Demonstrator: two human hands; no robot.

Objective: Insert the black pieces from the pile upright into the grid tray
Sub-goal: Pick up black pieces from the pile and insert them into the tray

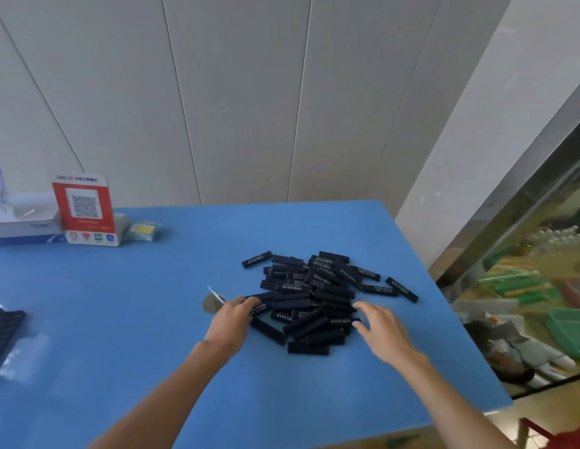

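No small black plastic pieces (314,293) are set upright yet; all lie piled mid-frame on the blue bench (120,319). One piece is gripped by the left hand (233,315). The right hand (379,328) is spread, holding nothing. The dark grid tray (3,335) is barely seen at the left edge.

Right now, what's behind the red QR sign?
Behind the red QR sign a white tissue box shows on one side and a yellow-topped packet on the other. Anything directly behind it is hidden.

left hand (232,315) curled, right hand (380,325) spread
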